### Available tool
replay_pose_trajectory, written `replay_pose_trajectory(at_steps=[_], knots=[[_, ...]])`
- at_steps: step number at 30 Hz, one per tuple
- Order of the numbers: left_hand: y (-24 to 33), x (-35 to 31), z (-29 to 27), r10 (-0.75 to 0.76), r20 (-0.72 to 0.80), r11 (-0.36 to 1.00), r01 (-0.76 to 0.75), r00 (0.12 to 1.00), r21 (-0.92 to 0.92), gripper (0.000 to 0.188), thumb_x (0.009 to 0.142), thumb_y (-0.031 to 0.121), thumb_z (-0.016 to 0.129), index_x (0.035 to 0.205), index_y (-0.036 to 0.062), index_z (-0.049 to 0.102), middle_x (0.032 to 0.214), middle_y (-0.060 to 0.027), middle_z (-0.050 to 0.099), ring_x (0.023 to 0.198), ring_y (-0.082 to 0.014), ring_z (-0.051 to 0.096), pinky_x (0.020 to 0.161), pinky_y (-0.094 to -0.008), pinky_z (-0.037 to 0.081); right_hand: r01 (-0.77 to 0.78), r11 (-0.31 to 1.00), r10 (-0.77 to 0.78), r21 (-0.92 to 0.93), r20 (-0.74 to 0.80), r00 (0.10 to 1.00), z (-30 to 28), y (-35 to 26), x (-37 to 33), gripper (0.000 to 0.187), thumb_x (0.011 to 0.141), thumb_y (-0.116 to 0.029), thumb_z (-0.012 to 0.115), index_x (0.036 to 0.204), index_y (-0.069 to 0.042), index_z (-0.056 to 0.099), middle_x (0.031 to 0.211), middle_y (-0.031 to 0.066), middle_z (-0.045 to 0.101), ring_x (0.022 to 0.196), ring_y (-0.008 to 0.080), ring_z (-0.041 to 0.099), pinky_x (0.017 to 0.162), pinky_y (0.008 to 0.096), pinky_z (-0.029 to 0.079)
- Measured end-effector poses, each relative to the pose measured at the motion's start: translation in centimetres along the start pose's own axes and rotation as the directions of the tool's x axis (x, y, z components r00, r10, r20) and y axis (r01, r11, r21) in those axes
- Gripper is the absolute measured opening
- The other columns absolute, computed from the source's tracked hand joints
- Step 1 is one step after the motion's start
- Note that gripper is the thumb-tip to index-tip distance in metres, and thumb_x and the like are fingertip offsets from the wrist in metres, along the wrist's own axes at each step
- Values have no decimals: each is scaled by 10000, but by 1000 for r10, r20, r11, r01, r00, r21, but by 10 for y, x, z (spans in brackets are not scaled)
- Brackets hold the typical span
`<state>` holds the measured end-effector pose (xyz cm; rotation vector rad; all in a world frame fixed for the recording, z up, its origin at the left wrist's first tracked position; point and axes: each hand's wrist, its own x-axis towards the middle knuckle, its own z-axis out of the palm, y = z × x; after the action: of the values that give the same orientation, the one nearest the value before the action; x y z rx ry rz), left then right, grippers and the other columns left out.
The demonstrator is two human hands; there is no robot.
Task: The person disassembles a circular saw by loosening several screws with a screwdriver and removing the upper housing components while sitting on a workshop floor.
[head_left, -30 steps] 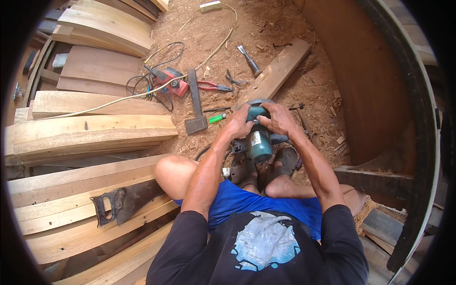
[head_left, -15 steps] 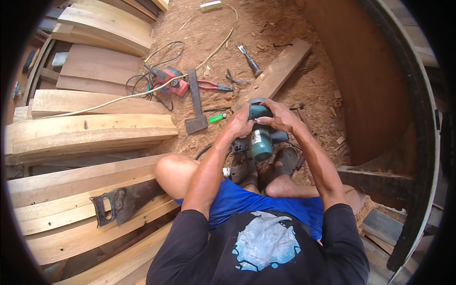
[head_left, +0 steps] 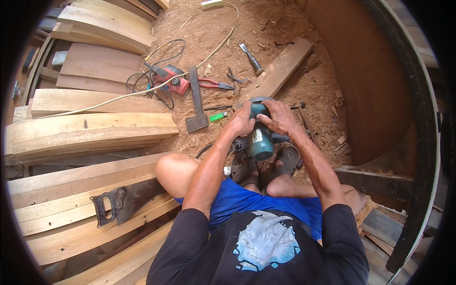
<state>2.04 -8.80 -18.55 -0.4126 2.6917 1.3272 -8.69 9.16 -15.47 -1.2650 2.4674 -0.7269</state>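
Observation:
A teal power tool with a round guard, which looks like a circular saw (head_left: 261, 141), stands upright between my feet. My left hand (head_left: 242, 120) is closed around its left side. On the other side my right hand (head_left: 279, 117) grips it, the thumb lying across the top of the teal housing. The far edge of the tool is at the near end of a wooden plank (head_left: 280, 70) on the ground. My hands hide part of the housing, and what the fingertips press on cannot be seen.
Left of the tool lie a green lighter (head_left: 218, 116), a hatchet-like tool (head_left: 196, 107), red-handled pliers (head_left: 216, 84) and a red power planer (head_left: 173, 81) with cords. A chisel (head_left: 251, 59) lies ahead. A handsaw (head_left: 121, 202) rests on stacked boards (head_left: 90, 135). A curved wooden wall (head_left: 375, 90) rises at right.
Both hands stay on the teal tool. My right thumb and fingers have shifted slightly on the housing, and the tool has tilted or turned a little.

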Motion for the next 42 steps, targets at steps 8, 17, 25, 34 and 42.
replay_pose_trajectory(at_steps=[8,17,25,34,42], knots=[[-2,-1,2,-20,-17,1000,20,1000,-5,584,926,120,700,1428,-15,434,1309,-366,614,1245,-543,611,1051,-557,497,52,999,-52,7,-19,998,1,-3,1,502,947,-351,749,1322,-33,649,1220,244,716,1142,451,668,993,539,526],[-2,0,4,65,-79,998,-65,995,1,572,910,95,674,1422,-19,446,1329,-375,604,1274,-552,593,1067,-553,489,51,995,-66,-85,-185,981,10,2,-3,493,950,-383,745,1303,-50,662,1222,228,722,1146,457,668,975,539,527],[6,-3,-1,-74,7,997,74,997,-13,590,902,107,703,1422,-16,456,1349,-362,607,1290,-530,595,1078,-545,487,22,997,-31,-74,-125,992,10,-3,-4,441,957,-373,729,1248,-49,660,1118,231,723,1079,447,680,927,558,522],[-1,0,2,-10,-11,999,10,1000,36,571,920,139,678,1402,-42,431,1250,-377,664,1219,-532,649,1045,-547,518,47,999,-48,-21,-19,999,5,7,1,496,960,-366,732,1319,-36,640,1203,243,714,1140,452,662,978,564,510],[-9,4,3,-67,8,998,67,998,11,614,909,134,724,1456,15,472,1370,-317,614,1312,-482,599,1121,-498,479,-38,999,38,-6,10,999,0,-10,2,499,952,-357,750,1328,-39,667,1276,259,698,1217,455,640,1015,546,510]])
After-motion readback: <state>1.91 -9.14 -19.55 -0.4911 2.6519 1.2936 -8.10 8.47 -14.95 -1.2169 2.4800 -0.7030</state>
